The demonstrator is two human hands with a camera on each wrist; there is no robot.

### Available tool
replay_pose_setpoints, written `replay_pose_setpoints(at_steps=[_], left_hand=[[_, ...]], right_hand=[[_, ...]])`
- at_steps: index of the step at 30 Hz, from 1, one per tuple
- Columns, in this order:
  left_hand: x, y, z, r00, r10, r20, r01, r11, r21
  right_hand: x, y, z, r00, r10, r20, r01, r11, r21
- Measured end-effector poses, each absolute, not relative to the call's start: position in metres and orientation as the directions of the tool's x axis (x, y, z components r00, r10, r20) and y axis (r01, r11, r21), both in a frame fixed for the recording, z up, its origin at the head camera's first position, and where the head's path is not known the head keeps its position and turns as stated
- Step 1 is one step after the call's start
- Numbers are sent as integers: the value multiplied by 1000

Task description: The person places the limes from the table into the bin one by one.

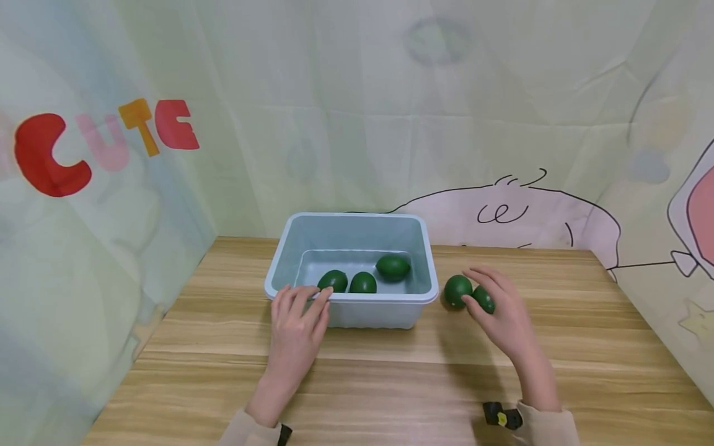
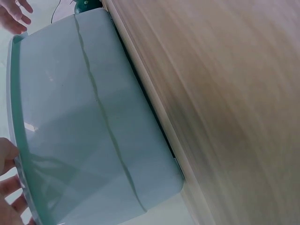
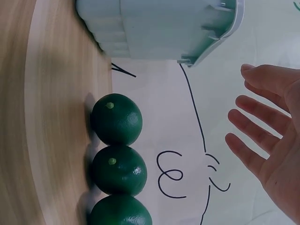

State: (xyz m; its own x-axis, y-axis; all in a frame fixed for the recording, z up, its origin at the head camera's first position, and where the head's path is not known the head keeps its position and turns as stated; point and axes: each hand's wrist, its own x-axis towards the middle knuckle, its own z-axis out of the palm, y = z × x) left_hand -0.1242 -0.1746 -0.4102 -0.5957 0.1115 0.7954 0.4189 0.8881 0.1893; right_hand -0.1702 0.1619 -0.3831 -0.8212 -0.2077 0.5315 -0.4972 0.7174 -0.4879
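Observation:
A pale blue plastic box (image 1: 357, 310) stands on the wooden table. Inside it lie several green limes, among them one lime (image 1: 393, 267) at the right. My left hand (image 1: 298, 325) rests its bent fingers and thumb on the near rim, at the left. To the right of the box a row of three limes shows in the right wrist view, with one lime (image 3: 117, 119) nearest the box. My right hand (image 1: 502, 316) hovers above the row, thumb and fingers spread apart and holding nothing. In the head view it partly covers the second lime (image 1: 484, 300) and hides the third.
The wooden table (image 1: 223, 371) reaches back to a printed fabric backdrop (image 1: 334, 124) with letters and line drawings. A second fabric side (image 1: 669, 204) runs along the right edge.

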Motion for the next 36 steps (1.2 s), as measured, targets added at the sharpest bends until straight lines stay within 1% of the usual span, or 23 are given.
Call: replay_pose_setpoints(at_steps=[8, 23, 30, 36], left_hand=[[-124, -174, -410, -595, 112, 796, 419, 888, 188], [-124, -172, -411, -590, 106, 801, 420, 887, 192], [-125, -171, -410, -595, 108, 796, 418, 888, 192], [-126, -173, -412, -581, 112, 806, 423, 887, 183]], right_hand=[[-167, 170, -390, -826, -162, 540, -473, 720, -508], [-164, 186, -400, -829, -143, 540, -455, 733, -505], [-165, 196, -400, -824, -110, 556, -444, 735, -512], [-164, 203, -400, -843, -72, 534, -403, 742, -536]])
